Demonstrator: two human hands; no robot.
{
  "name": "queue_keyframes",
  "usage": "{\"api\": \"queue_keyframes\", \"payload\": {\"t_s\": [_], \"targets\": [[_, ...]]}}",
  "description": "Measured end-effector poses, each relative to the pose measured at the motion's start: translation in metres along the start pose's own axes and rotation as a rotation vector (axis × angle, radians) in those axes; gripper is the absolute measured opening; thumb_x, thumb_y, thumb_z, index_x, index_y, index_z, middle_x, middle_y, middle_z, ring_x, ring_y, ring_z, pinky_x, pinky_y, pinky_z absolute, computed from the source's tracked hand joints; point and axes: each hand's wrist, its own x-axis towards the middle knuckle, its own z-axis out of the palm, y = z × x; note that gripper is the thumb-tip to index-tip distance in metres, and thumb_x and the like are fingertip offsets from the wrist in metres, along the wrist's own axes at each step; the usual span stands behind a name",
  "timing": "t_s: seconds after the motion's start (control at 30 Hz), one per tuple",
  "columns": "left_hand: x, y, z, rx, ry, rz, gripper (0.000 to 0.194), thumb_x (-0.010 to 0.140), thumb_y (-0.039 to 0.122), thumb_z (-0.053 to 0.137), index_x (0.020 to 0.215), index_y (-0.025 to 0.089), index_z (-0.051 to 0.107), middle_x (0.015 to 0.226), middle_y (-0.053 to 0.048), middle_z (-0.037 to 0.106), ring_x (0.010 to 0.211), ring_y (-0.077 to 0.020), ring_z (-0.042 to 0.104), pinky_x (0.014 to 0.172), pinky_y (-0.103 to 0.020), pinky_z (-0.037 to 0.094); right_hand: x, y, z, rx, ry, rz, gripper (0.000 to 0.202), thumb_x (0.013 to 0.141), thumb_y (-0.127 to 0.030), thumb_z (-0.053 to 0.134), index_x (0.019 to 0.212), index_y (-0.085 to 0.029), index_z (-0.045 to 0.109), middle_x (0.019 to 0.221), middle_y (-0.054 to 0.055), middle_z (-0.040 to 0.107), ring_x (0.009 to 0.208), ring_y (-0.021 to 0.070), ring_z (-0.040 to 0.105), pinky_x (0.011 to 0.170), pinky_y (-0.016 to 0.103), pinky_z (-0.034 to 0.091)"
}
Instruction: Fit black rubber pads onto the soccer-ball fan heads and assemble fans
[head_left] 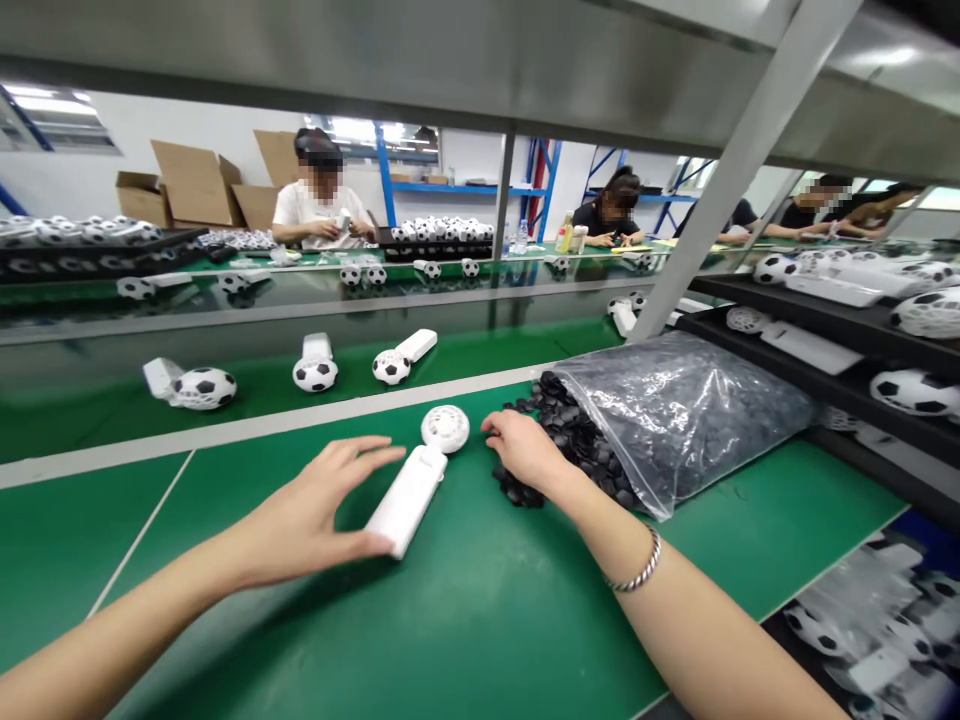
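Note:
A white handheld fan with a round grille head lies on the green work surface in front of me. My left hand is open at its left side, fingers stretched out and apart. The thumb is at the lower end of the fan's handle, and I cannot tell if it presses on it. My right hand is closed, with its fingers bent together at the left edge of a pile of small black discs. Whatever the fingertips hold is hidden. The discs spill from the mouth of a clear plastic bag.
Several football-patterned fans, one of them a white fan with a ball head, lie on the green conveyor belt beyond a pale rail. Stacked black trays with fans stand at right, by a slanted metal post. Co-workers sit across the line.

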Motion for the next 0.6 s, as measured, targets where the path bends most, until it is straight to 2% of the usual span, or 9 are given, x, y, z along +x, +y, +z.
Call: {"api": "queue_keyframes", "payload": {"t_s": [0.07, 0.17, 0.27, 0.33, 0.4, 0.5, 0.6], "targets": [[0.016, 0.013, 0.008, -0.207, 0.032, -0.147, 0.075, 0.073, 0.052, 0.055, 0.136, 0.029, 0.021, 0.138, -0.01, 0.03, 0.12, -0.0306, 0.038, 0.09, -0.042, 0.042, 0.001, 0.002, 0.002, 0.014, 0.014, -0.013, 0.019, 0.081, -0.014, 0.049, 0.096, -0.018, 0.06, 0.097, 0.008, 0.06, 0.089, 0.0185, 0.057, 0.078, 0.026, 0.039], [0.042, 0.031, 0.028, -0.299, 0.079, -0.172, 0.089, 0.068, 0.051, 0.061, 0.138, 0.022, 0.015, 0.14, -0.012, 0.024, 0.125, -0.0304, 0.031, 0.097, -0.042, 0.037, 0.002, 0.004, 0.003, 0.04, 0.037, -0.03, 0.02, 0.08, -0.011, 0.05, 0.096, -0.018, 0.061, 0.095, 0.008, 0.061, 0.088, 0.0182, 0.058, 0.078, 0.026, 0.04], [0.058, 0.041, 0.04, -0.205, 0.067, -0.117, 0.094, 0.062, 0.029, 0.063, 0.139, 0.022, 0.01, 0.143, -0.009, 0.017, 0.128, -0.0296, 0.025, 0.099, -0.04, 0.036, 0.001, 0.005, 0.001, 0.071, 0.079, -0.038, 0.021, 0.08, -0.012, 0.05, 0.098, -0.018, 0.058, 0.092, 0.006, 0.062, 0.085, 0.0162, 0.057, 0.075, 0.025, 0.041], [0.061, 0.038, 0.037, -0.169, 0.02, -0.08, 0.091, 0.061, 0.015, 0.055, 0.139, 0.027, 0.009, 0.143, -0.005, 0.02, 0.125, -0.0268, 0.033, 0.094, -0.035, 0.041, 0.001, 0.004, -0.001, 0.085, 0.103, -0.043, 0.018, 0.081, -0.013, 0.049, 0.095, -0.018, 0.057, 0.09, 0.004, 0.061, 0.083, 0.0149, 0.057, 0.074, 0.024, 0.042], [0.061, 0.029, 0.028, -0.156, -0.037, -0.045, 0.088, 0.061, 0.009, 0.049, 0.138, 0.032, 0.012, 0.14, -0.001, 0.028, 0.121, -0.0243, 0.04, 0.091, -0.031, 0.043, 0.001, 0.003, -0.003, 0.102, 0.124, -0.054, 0.016, 0.081, -0.012, 0.048, 0.092, -0.019, 0.059, 0.089, 0.004, 0.06, 0.083, 0.0141, 0.056, 0.075, 0.024, 0.042], [0.059, 0.017, 0.017, -0.178, -0.064, -0.057, 0.076, 0.066, 0.018, 0.052, 0.135, 0.031, 0.024, 0.135, -0.001, 0.039, 0.117, -0.0248, 0.044, 0.093, -0.032, 0.041, 0.001, -0.001, -0.007, 0.164, 0.178, -0.092, 0.018, 0.083, -0.012, 0.046, 0.088, -0.019, 0.061, 0.086, 0.004, 0.057, 0.082, 0.0141, 0.055, 0.076, 0.026, 0.042], [0.062, 0.016, 0.019, -0.22, 0.019, -0.099, 0.071, 0.067, 0.037, 0.059, 0.132, 0.025, 0.033, 0.133, -0.006, 0.041, 0.116, -0.0272, 0.044, 0.094, -0.036, 0.039, -0.001, -0.007, -0.013, 0.259, 0.261, -0.167, 0.017, 0.084, -0.013, 0.046, 0.088, -0.019, 0.061, 0.085, 0.004, 0.057, 0.083, 0.0145, 0.054, 0.076, 0.027, 0.043]]}}
